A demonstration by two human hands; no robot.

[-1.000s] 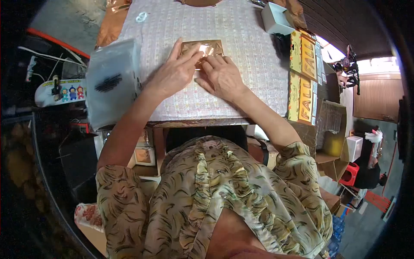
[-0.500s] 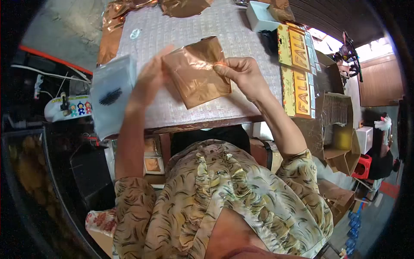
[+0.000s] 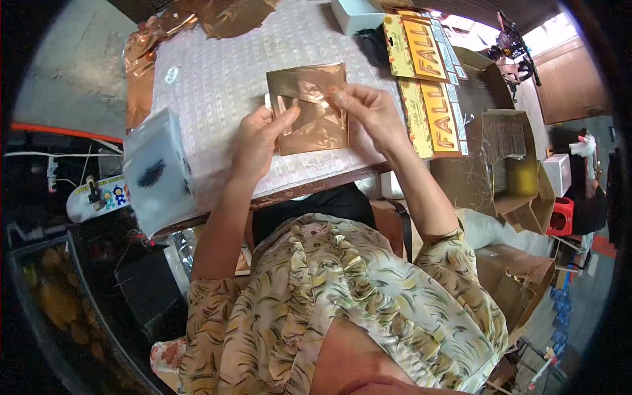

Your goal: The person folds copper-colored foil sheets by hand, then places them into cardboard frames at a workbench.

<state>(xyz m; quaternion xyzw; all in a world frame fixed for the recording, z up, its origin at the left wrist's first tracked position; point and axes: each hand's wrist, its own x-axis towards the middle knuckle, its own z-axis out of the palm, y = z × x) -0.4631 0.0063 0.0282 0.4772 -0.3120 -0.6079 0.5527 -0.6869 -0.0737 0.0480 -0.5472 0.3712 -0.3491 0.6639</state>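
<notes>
Copper-coloured foil sheet [image 3: 309, 108] held just above the worktop [image 3: 224, 72] w/ both hands. Left hand [image 3: 259, 141] pinches its lower-left edge, right hand [image 3: 368, 112] grips the right side, thumb on top. Clear plastic bag stack [image 3: 158, 172] sits left; FALL cards [image 3: 428, 79] lie right, loose foil scraps [image 3: 197, 20] at far edge.

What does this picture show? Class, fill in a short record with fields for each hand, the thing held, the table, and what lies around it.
left hand: fingers on the left edge of the foil bag
right hand: pinches the bag near its upper right part
foil bag: copper-coloured, shiny, square, lifted off the table
table: covered with a pale patterned cloth
left of the hands: stack of clear bags
right of the hands: FALL cards
far edge: loose foil, white box
</notes>
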